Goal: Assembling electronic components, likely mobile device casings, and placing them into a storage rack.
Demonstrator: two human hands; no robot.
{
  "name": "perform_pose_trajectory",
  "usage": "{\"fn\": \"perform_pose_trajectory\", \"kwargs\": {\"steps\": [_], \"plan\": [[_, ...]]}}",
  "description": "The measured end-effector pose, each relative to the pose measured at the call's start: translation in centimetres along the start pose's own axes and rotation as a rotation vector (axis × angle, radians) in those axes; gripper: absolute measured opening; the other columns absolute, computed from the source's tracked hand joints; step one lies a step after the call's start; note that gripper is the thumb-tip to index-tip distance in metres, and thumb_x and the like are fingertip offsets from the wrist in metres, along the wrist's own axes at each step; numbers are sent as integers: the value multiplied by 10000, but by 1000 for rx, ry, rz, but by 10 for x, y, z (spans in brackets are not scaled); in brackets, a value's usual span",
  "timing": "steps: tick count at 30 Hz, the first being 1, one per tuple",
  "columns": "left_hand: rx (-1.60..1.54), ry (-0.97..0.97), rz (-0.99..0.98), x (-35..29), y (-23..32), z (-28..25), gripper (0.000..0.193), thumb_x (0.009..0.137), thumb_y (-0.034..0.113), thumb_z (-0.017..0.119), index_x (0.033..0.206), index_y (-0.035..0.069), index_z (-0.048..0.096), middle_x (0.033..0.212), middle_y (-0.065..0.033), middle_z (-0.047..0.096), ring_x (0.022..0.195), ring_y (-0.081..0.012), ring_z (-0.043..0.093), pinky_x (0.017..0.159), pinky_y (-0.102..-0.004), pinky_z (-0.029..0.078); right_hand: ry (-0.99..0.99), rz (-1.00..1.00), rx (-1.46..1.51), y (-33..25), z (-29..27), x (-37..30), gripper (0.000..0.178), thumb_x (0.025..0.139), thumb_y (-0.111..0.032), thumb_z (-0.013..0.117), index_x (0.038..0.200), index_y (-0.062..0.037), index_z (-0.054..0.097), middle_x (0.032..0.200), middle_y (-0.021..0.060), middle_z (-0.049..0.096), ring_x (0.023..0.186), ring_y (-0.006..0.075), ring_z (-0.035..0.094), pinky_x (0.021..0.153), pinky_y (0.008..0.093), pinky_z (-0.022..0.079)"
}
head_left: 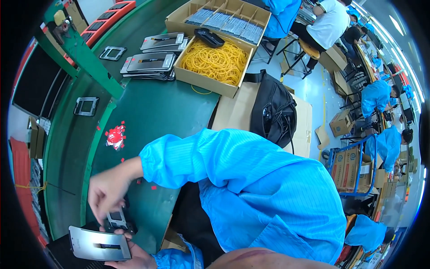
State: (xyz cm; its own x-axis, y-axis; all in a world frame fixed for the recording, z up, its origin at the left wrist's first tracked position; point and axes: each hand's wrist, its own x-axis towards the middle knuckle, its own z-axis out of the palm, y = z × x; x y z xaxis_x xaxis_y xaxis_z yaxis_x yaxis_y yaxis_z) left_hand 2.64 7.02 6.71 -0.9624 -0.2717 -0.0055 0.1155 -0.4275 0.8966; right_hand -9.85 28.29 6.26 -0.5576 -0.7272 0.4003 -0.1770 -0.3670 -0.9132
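Note:
My left hand is closed on the edge of a phone screen panel, its silver back turned up with a dark strip across it. Above the panel is my right hand, fingers bent downward and blurred by motion; whether they pinch anything cannot be made out. Just beyond the panel, partly hidden by my hands, lies a small dark fixture with a pale frame. A pile of red tabs lies on the green bench mat, with several loose tabs scattered around it.
Stacked silver panels lie at the far side, beside a carton of yellow rubber bands. Behind it stands a divided carton of packed panels. A black bag rests on cardboard to the right. A green post rises at left.

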Motion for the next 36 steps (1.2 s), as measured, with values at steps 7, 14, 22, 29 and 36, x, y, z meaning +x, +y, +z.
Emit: {"fn": "perform_pose_trajectory", "kwargs": {"steps": [7, 14, 22, 29, 36], "plan": [[633, 65, 327, 19, 7, -40, 658, 1090, 500, 428, 1580, 65, 359, 1445, -173, 548, 1196, -269, 614, 994, -348, 512, 767, -106, -429, 59, -51, 7, 267, 962, -187, 655, 1096, 27, 742, 837, 128, 751, 753, 205, 731, 689, 339, 583], [909, 137, 431, 17, 1, -49, 470, 1109, 159, 458, 1557, 24, 410, 1393, -190, 607, 1306, -286, 573, 1120, -388, 442, 588, 219, -481, 69, -32, 5, 396, 987, -248, 602, 1228, 61, 663, 972, 192, 773, 911, 303, 754, 828, 402, 581], [897, -6, 426, 23, -9, -57, 451, 1104, 180, 481, 1521, 12, 449, 1416, -206, 597, 1305, -280, 577, 1135, -384, 419, 529, 300, -503, 66, -43, 1, 396, 985, -255, 600, 1224, 53, 668, 942, 182, 774, 896, 300, 753, 829, 408, 579], [960, -7, 416, 26, -12, -48, 432, 1091, 152, 490, 1497, 5, 475, 1387, -204, 625, 1290, -278, 587, 1132, -385, 414, 562, 260, -515, 80, -45, 7, 367, 965, -282, 609, 1162, 10, 712, 965, 176, 771, 919, 320, 745, 841, 425, 573], [958, -29, 344, 26, -10, -38, 423, 1021, 127, 586, 1414, -20, 536, 1338, -179, 658, 1237, -261, 611, 1102, -391, 423, 589, 177, -537, 100, -57, 6, 317, 913, -330, 588, 987, -79, 767, 986, 192, 746, 888, 378, 718, 801, 485, 572]]}}
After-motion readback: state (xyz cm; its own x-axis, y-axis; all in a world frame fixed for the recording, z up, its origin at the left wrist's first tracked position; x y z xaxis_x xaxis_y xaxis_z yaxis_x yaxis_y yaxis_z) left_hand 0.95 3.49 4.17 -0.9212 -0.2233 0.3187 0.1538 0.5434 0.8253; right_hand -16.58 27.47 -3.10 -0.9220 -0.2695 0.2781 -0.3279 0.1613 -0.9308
